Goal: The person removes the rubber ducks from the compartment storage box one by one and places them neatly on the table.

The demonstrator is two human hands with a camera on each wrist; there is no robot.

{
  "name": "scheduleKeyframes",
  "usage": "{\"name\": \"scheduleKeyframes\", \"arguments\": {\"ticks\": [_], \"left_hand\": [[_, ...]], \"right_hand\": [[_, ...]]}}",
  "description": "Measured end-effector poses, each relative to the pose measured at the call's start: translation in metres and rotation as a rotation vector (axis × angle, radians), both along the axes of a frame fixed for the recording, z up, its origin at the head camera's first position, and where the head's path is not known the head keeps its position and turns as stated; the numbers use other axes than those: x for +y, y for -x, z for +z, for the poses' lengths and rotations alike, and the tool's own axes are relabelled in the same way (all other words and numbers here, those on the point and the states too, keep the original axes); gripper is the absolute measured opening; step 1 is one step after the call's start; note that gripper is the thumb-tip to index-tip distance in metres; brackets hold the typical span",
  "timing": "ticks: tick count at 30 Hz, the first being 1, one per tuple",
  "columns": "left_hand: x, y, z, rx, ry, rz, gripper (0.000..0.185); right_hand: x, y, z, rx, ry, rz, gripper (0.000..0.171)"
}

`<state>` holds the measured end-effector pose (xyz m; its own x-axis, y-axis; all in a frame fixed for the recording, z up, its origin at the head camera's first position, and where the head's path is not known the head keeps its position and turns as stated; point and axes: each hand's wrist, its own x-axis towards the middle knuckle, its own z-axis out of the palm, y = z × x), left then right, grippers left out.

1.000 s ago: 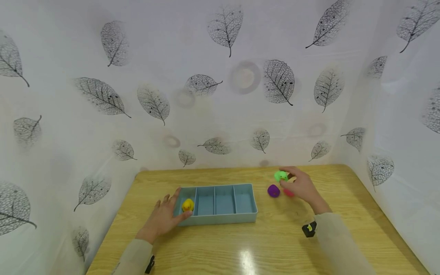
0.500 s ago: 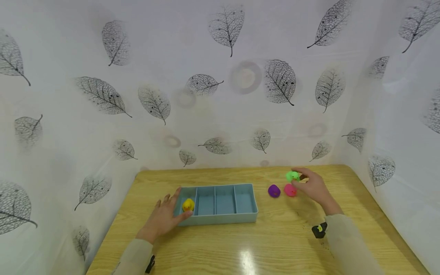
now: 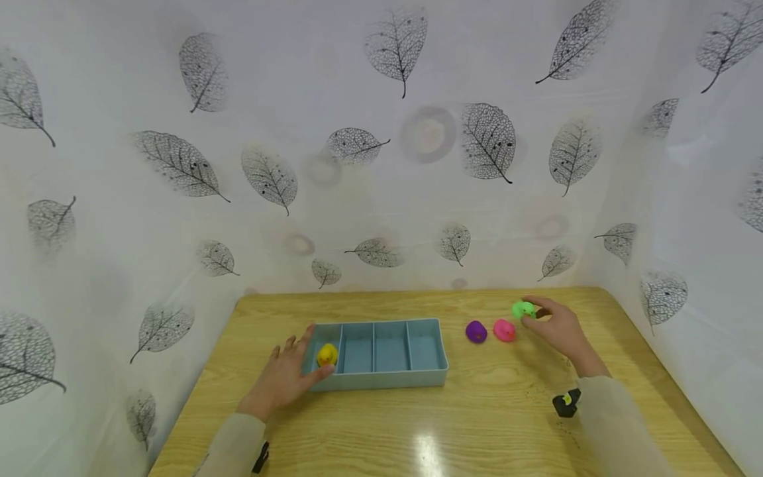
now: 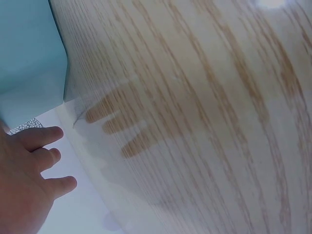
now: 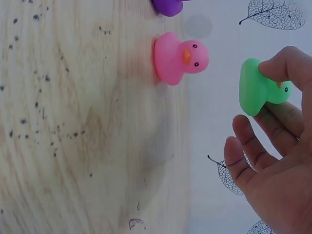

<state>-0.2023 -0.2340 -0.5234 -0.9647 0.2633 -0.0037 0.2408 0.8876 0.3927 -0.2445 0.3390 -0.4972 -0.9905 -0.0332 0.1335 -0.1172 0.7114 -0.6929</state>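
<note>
Pinching green duck (image 3: 519, 309) between thumb and fingers of right hand (image 3: 563, 331), right of blue tray (image 3: 375, 381), beak toward head camera, long axis roughly level; spreading left hand (image 3: 286, 377) at tray's left end.

Tray (image 3: 377, 381): on the desk (image 3: 357, 434) we see, lower centre
First duck (image 3: 326, 354): its leftmost compartment
Second duck (image 3: 476, 332): right of the tray
Third duck (image 3: 504, 330): just right again
Fourth duck (image 3: 522, 310): in the right hand (image 3: 563, 331), farther right

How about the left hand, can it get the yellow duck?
Probably yes: the yellow duck sits uncovered in an end compartment of the open-topped tray, close by the left hand.
</note>
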Motion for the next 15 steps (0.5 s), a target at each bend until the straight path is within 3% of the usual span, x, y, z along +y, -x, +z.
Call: {"name": "scheduleKeyframes", "arguments": {"ticks": [10, 15], "left_hand": [[0.0, 0.001, -0.001, 0.021, -0.002, -0.008, 0.102], [0.0, 0.0, 0.0, 0.015, -0.002, -0.005, 0.102]], "right_hand": [[0.011, -0.004, -0.007, 0.009, -0.024, -0.003, 0.053], [0.015, -0.005, -0.011, -0.057, -0.043, -0.005, 0.055]]}}
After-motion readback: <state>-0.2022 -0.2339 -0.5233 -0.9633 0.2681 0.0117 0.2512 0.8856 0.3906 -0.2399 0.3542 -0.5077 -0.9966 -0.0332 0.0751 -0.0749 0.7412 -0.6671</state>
